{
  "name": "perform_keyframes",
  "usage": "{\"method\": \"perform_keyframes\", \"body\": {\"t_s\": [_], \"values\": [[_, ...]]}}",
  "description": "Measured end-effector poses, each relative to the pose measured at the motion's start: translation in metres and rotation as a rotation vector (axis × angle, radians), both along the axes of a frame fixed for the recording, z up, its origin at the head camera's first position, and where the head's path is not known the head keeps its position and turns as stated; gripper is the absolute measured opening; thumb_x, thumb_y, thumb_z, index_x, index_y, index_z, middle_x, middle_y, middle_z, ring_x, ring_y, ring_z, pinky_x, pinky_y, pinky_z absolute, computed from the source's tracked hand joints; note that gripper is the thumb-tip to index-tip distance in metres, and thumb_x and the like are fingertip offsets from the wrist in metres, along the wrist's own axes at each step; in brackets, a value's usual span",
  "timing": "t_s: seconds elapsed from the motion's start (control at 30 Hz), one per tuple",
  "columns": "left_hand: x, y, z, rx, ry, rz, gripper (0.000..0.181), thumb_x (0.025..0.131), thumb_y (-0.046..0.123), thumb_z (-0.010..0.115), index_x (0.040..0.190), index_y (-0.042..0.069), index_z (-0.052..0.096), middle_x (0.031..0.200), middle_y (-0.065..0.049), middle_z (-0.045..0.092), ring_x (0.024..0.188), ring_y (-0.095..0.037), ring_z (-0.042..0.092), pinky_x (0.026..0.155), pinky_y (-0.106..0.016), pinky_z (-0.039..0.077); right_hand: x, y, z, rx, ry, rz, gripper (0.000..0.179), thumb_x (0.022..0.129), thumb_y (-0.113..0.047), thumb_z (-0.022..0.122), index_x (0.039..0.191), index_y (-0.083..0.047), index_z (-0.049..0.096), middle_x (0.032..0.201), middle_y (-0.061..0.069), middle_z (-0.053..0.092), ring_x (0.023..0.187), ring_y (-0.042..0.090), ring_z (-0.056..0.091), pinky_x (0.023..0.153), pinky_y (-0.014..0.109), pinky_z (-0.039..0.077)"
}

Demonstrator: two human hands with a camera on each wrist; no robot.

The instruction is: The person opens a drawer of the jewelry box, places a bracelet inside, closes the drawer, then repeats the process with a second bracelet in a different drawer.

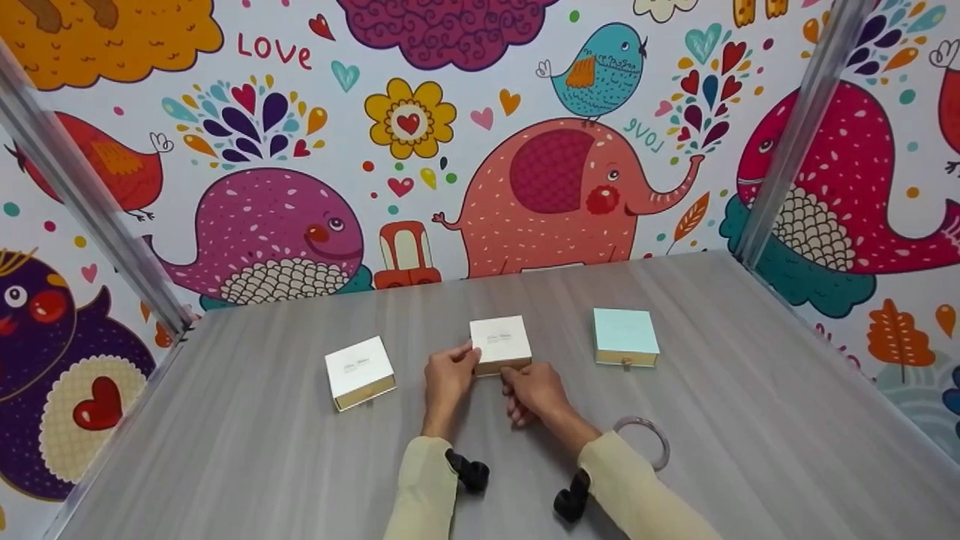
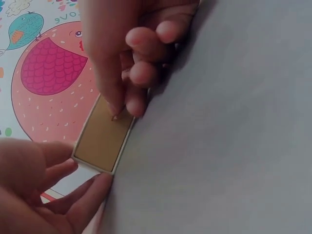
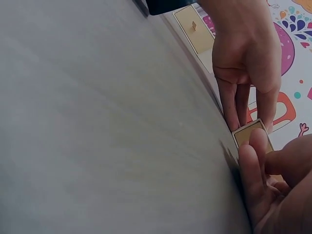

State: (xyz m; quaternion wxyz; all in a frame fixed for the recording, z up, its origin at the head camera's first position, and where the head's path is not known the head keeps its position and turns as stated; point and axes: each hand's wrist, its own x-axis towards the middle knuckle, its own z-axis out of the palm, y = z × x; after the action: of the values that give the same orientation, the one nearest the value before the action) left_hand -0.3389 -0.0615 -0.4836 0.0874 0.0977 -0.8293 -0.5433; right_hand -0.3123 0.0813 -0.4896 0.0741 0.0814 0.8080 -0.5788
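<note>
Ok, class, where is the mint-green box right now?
In the head view, the mint-green box sits right of centre on the tabletop, to the right of the middle white box and farther back than the bangle.

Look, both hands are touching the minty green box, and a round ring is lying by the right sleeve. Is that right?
Not quite! The hands aren't touching the minty green box: the head view shows the left hand and right hand on the middle white box. A round ring is lying by the right sleeve, just as you said.
</note>
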Motion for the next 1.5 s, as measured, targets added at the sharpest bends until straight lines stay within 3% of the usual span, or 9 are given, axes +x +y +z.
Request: {"method": "perform_keyframes", "body": {"t_s": [0.27,0.4,0.57,0.77,0.97,1.1,1.27,1.4,1.5], "values": [[0.002,0.000,0.010,0.003,-0.042,-0.066,0.031,0.093,0.012,0.065,0.120,-0.001,0.071,0.107,-0.018,0.076,0.072,-0.015,0.069,0.059,-0.023,0.053,0.004,0.001,0.001,0.007,0.022,0.026,0.041,0.101,-0.027,0.057,0.069,-0.003,0.067,0.047,-0.001,0.057,0.037,0.009,0.056,0.041,0.028,0.052],[0.005,0.002,0.017,-0.043,-0.038,-0.053,0.032,0.091,0.012,0.066,0.119,-0.003,0.071,0.109,-0.020,0.075,0.086,-0.024,0.073,0.071,-0.033,0.058,0.006,0.005,0.001,-0.032,0.023,0.055,0.040,0.102,-0.026,0.057,0.072,-0.002,0.068,0.050,-0.001,0.059,0.040,0.009,0.058,0.044,0.028,0.054],[0.012,0.004,0.032,-0.130,-0.032,-0.014,0.034,0.092,0.015,0.065,0.118,-0.006,0.070,0.117,-0.023,0.072,0.105,-0.034,0.071,0.089,-0.045,0.057,0.007,0.014,0.003,-0.158,-0.021,0.088,0.035,0.100,-0.027,0.058,0.077,-0.003,0.068,0.057,0.000,0.062,0.046,0.009,0.060,0.049,0.027,0.056],[0.023,0.019,0.047,-0.228,0.003,-0.014,0.037,0.092,0.018,0.066,0.122,-0.004,0.068,0.124,-0.023,0.069,0.113,-0.038,0.067,0.093,-0.051,0.054,0.015,0.036,0.015,-0.226,0.018,-0.012,0.031,0.099,-0.024,0.056,0.088,0.003,0.069,0.064,0.001,0.060,0.052,0.010,0.058,0.051,0.025,0.054],[0.030,0.038,0.056,-0.136,0.069,-0.147,0.031,0.089,0.014,0.067,0.114,-0.005,0.070,0.109,-0.023,0.072,0.105,-0.036,0.068,0.091,-0.046,0.054,0.018,0.071,0.032,-0.275,0.082,-0.170,0.029,0.101,-0.020,0.053,0.092,0.004,0.067,0.066,-0.001,0.059,0.056,0.010,0.057,0.051,0.023,0.049],[0.035,0.056,0.057,-0.166,0.085,-0.231,0.029,0.088,0.012,0.067,0.111,-0.004,0.071,0.098,-0.017,0.075,0.090,-0.028,0.071,0.078,-0.038,0.057,0.016,0.099,0.043,-0.250,0.164,-0.244,0.029,0.101,-0.023,0.057,0.092,0.001,0.068,0.068,-0.004,0.063,0.062,0.009,0.061,0.052,0.023,0.049],[0.039,0.081,0.053,-0.161,-0.019,-0.357,0.029,0.092,0.015,0.066,0.114,-0.002,0.071,0.099,-0.014,0.076,0.079,-0.018,0.071,0.067,-0.031,0.056,0.014,0.135,0.051,-0.094,0.233,-0.211,0.031,0.101,-0.032,0.057,0.110,-0.006,0.071,0.099,-0.003,0.070,0.093,0.010,0.061,0.074,0.025,0.052],[0.038,0.101,0.048,-0.102,-0.128,-0.440,0.028,0.094,0.019,0.066,0.113,-0.002,0.071,0.092,-0.010,0.075,0.069,-0.013,0.064,0.061,-0.025,0.052,0.011,0.159,0.051,-0.008,0.252,-0.160,0.041,0.104,-0.037,0.052,0.131,-0.008,0.063,0.133,0.008,0.062,0.116,0.017,0.053,0.096,0.029,0.045],[0.038,0.115,0.045,-0.095,-0.160,-0.452,0.022,0.094,0.019,0.066,0.105,0.001,0.072,0.084,-0.006,0.074,0.065,-0.011,0.061,0.057,-0.023,0.049,0.007,0.173,0.049,0.004,0.251,-0.152,0.045,0.105,-0.036,0.049,0.138,-0.006,0.056,0.142,0.014,0.055,0.124,0.023,0.049,0.105,0.033,0.041]]}}
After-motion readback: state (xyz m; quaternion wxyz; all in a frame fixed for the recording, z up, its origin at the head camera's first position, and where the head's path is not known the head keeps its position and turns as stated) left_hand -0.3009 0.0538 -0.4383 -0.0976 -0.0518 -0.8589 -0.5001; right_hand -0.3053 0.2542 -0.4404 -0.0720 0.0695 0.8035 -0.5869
